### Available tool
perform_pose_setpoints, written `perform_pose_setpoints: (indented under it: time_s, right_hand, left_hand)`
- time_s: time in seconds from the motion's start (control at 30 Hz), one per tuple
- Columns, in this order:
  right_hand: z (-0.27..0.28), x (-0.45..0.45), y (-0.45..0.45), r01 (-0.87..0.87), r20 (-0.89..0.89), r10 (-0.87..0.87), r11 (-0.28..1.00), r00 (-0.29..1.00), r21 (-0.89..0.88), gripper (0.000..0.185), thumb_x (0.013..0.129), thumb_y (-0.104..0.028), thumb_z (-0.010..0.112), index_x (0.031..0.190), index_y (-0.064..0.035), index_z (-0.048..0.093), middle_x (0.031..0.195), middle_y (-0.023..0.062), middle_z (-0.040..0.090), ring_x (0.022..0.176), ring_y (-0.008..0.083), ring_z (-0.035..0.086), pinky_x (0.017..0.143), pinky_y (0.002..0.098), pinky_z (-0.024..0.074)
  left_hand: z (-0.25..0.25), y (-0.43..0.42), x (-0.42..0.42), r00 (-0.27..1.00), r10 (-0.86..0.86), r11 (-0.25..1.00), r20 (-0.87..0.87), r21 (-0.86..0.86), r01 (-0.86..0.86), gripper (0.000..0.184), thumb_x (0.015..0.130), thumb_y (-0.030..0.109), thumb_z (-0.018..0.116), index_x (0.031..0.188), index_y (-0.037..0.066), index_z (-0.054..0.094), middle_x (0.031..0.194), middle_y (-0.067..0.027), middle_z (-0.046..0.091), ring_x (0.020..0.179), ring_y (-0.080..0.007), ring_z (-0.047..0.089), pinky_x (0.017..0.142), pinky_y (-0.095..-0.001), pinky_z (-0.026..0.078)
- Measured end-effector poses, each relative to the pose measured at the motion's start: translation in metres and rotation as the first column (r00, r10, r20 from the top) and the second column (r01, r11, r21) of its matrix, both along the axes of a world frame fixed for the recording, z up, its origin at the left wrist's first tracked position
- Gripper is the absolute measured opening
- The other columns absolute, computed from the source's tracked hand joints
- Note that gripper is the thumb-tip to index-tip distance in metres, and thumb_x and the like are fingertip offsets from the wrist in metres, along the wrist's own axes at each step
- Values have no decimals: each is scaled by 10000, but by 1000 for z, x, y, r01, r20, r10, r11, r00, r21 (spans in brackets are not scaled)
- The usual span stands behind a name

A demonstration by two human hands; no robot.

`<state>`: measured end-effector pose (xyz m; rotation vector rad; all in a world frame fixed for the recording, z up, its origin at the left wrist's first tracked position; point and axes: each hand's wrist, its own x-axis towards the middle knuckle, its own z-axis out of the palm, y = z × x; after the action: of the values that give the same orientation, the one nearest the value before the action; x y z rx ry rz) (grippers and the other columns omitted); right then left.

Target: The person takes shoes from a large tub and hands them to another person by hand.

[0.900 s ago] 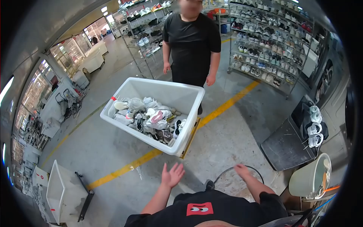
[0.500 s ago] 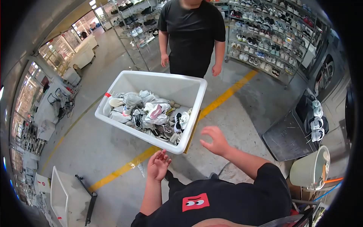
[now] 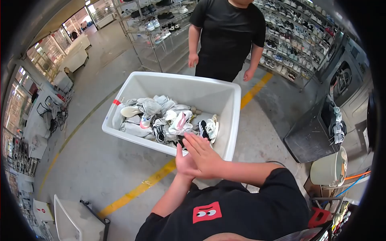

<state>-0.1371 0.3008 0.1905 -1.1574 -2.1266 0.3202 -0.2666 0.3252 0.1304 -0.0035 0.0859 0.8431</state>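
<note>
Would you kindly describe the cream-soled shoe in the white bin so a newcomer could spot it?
Find the big white bin near the picture's centre. On its left edge is a red mark; just inside, to the right, lies the shoe. Its pale cream sole shows plainly, unlike the greyer items beside it.

Hands together in front of torso [image 3: 249, 205], right lapping over left. Right hand [image 3: 206, 159] nearer camera: back showing, fingers straight, close together, pointing forward and leftward. Left hand [image 3: 185, 164] partly behind it, one digit upright beside right fingers, others hidden; curl cannot be told. Right forearm [image 3: 245, 172] nearly level across view, elbow bent, out to side. Left forearm [image 3: 173, 197] slanting forward and inward from lower left. Wrists near each other, palm contact hidden.
</note>
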Motion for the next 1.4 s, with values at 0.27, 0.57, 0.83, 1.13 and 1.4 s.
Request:
perform_pose_setpoints:
  time_s: [0.27,0.57,0.83,1.13,1.4]
  right_hand:
    - [-115,12,143,387,406,-170,743,898,-546,660,814,-347,739,1327,25,555,1333,270,577,1261,426,532,1091,467,407]
    - [-304,56,174,491,525,34,305,850,-816,517,897,-393,639,1292,-61,616,1202,190,683,1140,349,642,973,445,515]
    - [-539,13,300,343,361,46,227,931,-912,478,887,-401,624,1239,-79,639,1179,202,684,1099,375,651,945,466,518]
    - [-750,-53,357,430,408,-222,63,886,-900,493,894,-420,605,1207,-45,664,1173,224,686,1120,388,642,970,466,506]
    - [-889,-128,325,310,346,-255,-170,903,-935,724,945,-567,509,1333,40,583,1365,265,584,1284,388,554,1094,444,423]
  left_hand:
    - [-96,93,-83,883,18,990,-469,-114,-80,720,1045,536,381,1534,12,315,1570,-183,381,1424,-318,399,1165,-498,337]
    - [-231,177,-184,263,-136,968,-955,-184,-168,343,971,310,636,1239,95,628,1135,-26,679,1075,-177,619,905,-339,464]
    - [-360,350,-303,-699,541,828,-468,150,540,307,882,234,704,1115,35,686,1098,-165,701,1065,-334,644,1037,-449,442]
    - [-419,414,-361,-828,472,858,-304,-58,510,267,954,283,581,831,83,707,980,-38,731,937,-217,656,1209,-483,199]
    - [-418,414,-353,-766,553,788,-329,-93,609,253,989,225,517,835,74,649,834,2,670,816,-182,605,1214,-524,130]
